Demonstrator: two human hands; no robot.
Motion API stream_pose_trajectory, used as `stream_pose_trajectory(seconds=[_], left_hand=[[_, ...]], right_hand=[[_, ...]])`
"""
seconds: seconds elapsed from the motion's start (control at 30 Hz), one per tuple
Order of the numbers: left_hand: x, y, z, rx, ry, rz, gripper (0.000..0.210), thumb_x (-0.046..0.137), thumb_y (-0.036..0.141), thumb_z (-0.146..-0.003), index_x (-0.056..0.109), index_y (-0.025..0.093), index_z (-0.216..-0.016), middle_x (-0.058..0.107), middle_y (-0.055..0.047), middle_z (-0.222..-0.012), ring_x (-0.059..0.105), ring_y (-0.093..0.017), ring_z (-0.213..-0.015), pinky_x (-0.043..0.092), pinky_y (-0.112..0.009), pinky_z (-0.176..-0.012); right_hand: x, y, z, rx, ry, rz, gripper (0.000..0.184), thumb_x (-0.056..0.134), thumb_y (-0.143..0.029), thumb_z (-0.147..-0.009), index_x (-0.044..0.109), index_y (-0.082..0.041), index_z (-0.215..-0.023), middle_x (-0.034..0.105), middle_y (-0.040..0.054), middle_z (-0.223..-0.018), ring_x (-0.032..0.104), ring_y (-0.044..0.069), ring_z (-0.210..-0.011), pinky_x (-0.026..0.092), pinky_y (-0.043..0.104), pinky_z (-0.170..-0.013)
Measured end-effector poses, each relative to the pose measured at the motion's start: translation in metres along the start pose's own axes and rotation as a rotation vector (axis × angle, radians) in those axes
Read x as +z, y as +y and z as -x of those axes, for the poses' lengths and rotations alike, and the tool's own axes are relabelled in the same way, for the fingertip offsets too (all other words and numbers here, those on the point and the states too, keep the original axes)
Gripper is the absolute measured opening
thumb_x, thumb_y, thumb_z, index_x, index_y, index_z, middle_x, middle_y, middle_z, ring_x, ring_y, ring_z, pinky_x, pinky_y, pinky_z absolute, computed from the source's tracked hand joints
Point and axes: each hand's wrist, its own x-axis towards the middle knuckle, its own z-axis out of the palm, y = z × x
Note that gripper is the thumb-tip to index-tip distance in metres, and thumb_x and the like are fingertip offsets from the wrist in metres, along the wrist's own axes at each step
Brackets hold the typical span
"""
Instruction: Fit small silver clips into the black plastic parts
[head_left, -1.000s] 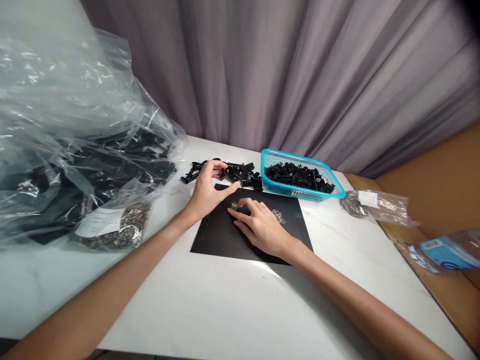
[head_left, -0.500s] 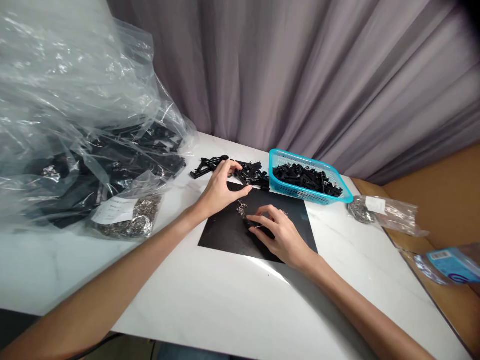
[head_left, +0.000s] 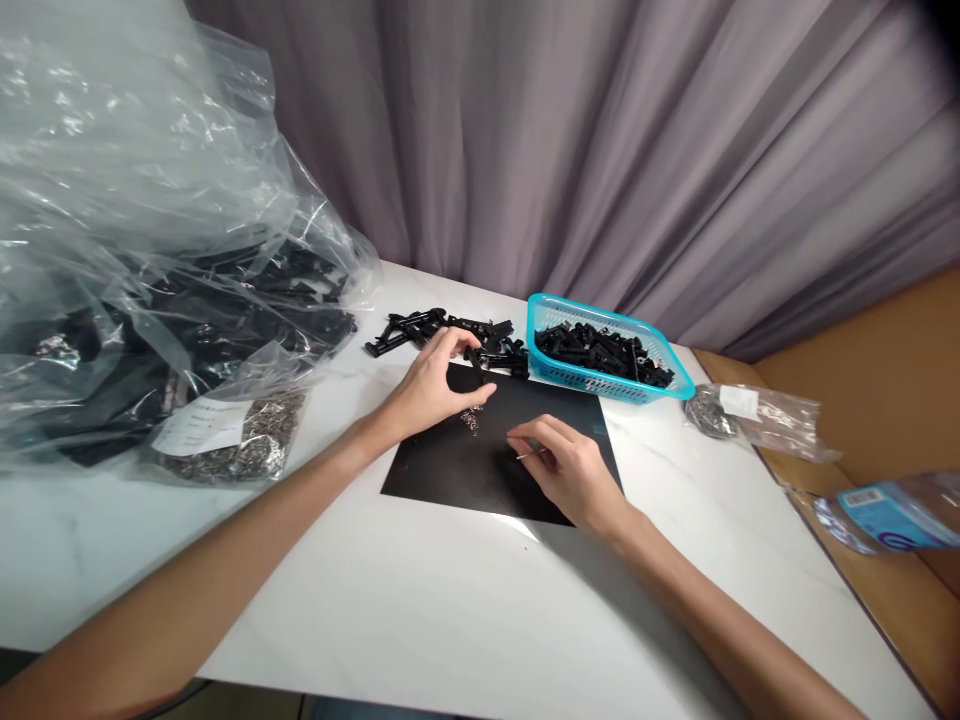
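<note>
Over the back part of a black mat (head_left: 442,480), my left hand (head_left: 431,385) holds a small black plastic part (head_left: 475,367) upright between thumb and fingers. Just beneath that part lies a little heap of tiny shiny metal pieces (head_left: 470,420). My right hand (head_left: 574,465) is closed in a pinch above the mat's right half, apart from the left. A thin, pale metal rod (head_left: 531,455) shows at its fingers; the rest of the rod is hidden by the hand. Behind my left hand is a pile of black plastic parts (head_left: 409,330).
A blue basket (head_left: 536,335) of black parts stands behind the mat. Large clear bags (head_left: 150,220) with black pieces and a labelled bag of metal bits (head_left: 262,440) lie left. Another small bag (head_left: 712,412) and a plastic bottle (head_left: 885,515) are right, beside cardboard (head_left: 862,370).
The view has shifted slightly. My right hand has drawn back to the right, away from the metal pieces. The black part now shows clearly between my left thumb and fingers.
</note>
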Motion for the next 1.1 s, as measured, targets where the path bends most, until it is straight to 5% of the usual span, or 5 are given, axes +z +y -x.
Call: stream_pose_trajectory(seconds=[0.17, 0.37, 0.93, 1.1], left_hand=[[0.003, 0.012, 0.007, 0.046, -0.238, 0.091, 0.058, 0.085, 0.029, -0.076, 0.052, 0.024, -0.124, 0.062, -0.007, -0.128, 0.068, -0.025, -0.117, 0.058, -0.044, -0.108], [0.017, 0.015, 0.018, 0.097, -0.371, 0.125, 0.063, 0.083, 0.030, -0.078, 0.050, 0.026, -0.132, 0.060, -0.008, -0.135, 0.067, -0.027, -0.123, 0.057, -0.045, -0.110], [0.015, 0.024, 0.015, 0.085, -0.438, 0.032, 0.065, 0.089, 0.038, -0.074, 0.053, 0.026, -0.127, 0.070, -0.006, -0.125, 0.070, -0.026, -0.118, 0.058, -0.045, -0.105], [0.013, 0.026, 0.015, 0.088, -0.428, 0.041, 0.066, 0.089, 0.040, -0.074, 0.054, 0.025, -0.127, 0.071, -0.007, -0.124, 0.071, -0.026, -0.117, 0.059, -0.046, -0.104]], right_hand=[[-0.012, 0.004, 0.005, 0.101, 0.022, -0.179, 0.016, 0.058, -0.025, -0.103, 0.074, -0.021, -0.102, 0.070, 0.0055, -0.088, 0.060, 0.017, -0.069, 0.050, 0.029, -0.061], [-0.014, 0.007, 0.012, 0.150, 0.038, -0.264, 0.017, 0.061, -0.027, -0.102, 0.077, -0.021, -0.102, 0.069, 0.0050, -0.087, 0.056, 0.016, -0.069, 0.047, 0.030, -0.063], [-0.020, 0.017, 0.012, 0.185, -0.054, -0.364, 0.023, 0.063, -0.022, -0.100, 0.081, -0.024, -0.114, 0.073, 0.0064, -0.098, 0.065, 0.020, -0.087, 0.047, 0.031, -0.067], [-0.021, 0.018, 0.013, 0.272, -0.045, -0.330, 0.015, 0.063, -0.023, -0.099, 0.077, -0.023, -0.101, 0.075, 0.0033, -0.093, 0.059, 0.017, -0.072, 0.043, 0.031, -0.064]])
